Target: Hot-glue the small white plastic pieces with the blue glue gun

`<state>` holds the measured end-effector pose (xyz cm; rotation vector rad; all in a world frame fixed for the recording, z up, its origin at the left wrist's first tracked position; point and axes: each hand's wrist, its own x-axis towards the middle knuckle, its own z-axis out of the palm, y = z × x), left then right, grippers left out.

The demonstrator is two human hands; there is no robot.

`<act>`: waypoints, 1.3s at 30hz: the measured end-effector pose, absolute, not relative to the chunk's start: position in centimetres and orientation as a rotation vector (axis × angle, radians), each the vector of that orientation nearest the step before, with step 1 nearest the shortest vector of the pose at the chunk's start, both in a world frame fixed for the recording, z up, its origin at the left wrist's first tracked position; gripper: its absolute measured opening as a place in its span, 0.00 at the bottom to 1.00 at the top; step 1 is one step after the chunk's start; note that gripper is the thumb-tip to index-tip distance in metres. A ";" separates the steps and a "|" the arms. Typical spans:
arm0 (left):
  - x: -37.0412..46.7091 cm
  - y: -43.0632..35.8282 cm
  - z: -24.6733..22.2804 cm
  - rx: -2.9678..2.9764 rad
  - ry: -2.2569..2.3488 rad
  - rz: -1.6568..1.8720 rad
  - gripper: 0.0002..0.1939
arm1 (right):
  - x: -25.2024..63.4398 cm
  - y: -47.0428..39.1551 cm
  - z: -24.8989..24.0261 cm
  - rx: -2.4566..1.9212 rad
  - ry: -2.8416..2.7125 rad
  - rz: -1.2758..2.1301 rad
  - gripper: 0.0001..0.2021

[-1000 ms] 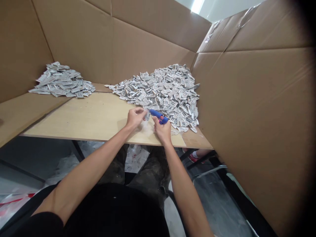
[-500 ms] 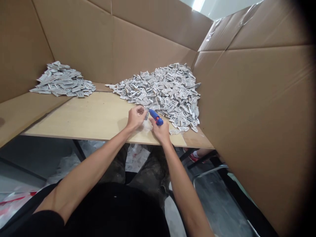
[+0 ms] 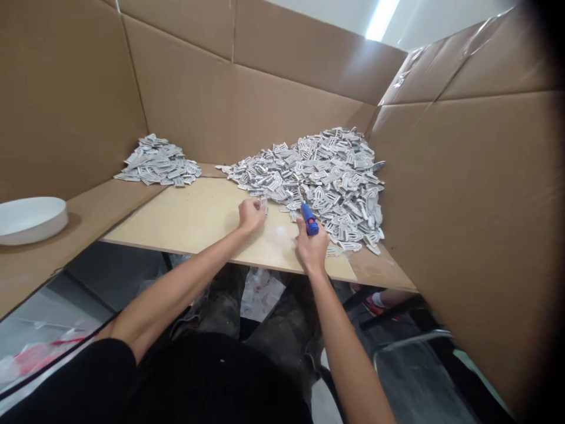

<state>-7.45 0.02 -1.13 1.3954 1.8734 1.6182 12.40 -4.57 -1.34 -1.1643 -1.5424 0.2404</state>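
Observation:
Near the middle of the wooden board, my left hand [image 3: 251, 215] pinches a small pale slotted piece [image 3: 265, 205] between thumb and fingers, mostly hidden by them. To its right, my right hand [image 3: 312, 242] is wrapped round a blue hand tool [image 3: 309, 220] with an orange-red part and a narrow tip pointing away from me. I cannot make out the tool's exact kind. The tip lies in front of a large pile of grey-white slotted pieces [image 3: 326, 176], apart from the piece in my left hand.
Farther left is a smaller pile of similar pieces [image 3: 159, 162]. A white round dish [image 3: 33, 221] stands at the left on cardboard. Tall cardboard walls [image 3: 463, 206] enclose the wooden board [image 3: 176, 218]. Below right, another person's foot [image 3: 375, 303] shows.
My hands have moved apart, the tool drawing away to the right of the held piece. The view has turned left, bringing the white dish into sight.

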 end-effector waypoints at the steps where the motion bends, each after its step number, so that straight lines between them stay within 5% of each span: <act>1: -8.9 0.6 -1.0 1.335 1.943 1.563 0.12 | 12.4 -4.5 -1.3 -1.167 -1.543 0.255 0.27; 9: -21.6 5.1 6.2 1.308 2.466 1.290 0.03 | 12.5 -4.4 -1.2 -1.205 -1.522 0.339 0.29; 14: -24.9 6.8 11.1 1.198 2.546 1.592 0.21 | 12.5 -4.4 -0.9 -1.247 -1.494 0.406 0.32; 17: -23.4 7.0 9.4 1.337 2.385 1.613 0.29 | 12.4 -4.4 -0.8 -1.250 -1.479 0.451 0.32; 21: -19.4 6.5 5.2 1.526 2.277 1.475 0.17 | 12.4 -4.4 -0.8 -1.235 -1.462 0.475 0.31; 26: -15.9 5.7 3.2 1.896 2.392 0.894 0.22 | 12.5 -4.4 -0.8 -1.268 -1.465 0.464 0.30; 31: -14.3 6.3 2.1 2.100 2.291 0.730 0.16 | 12.5 -4.3 -0.8 -1.283 -1.382 0.371 0.28; 39: -11.0 7.4 0.2 2.407 1.926 0.709 0.22 | 13.1 -3.4 -1.6 -1.391 -1.293 0.233 0.11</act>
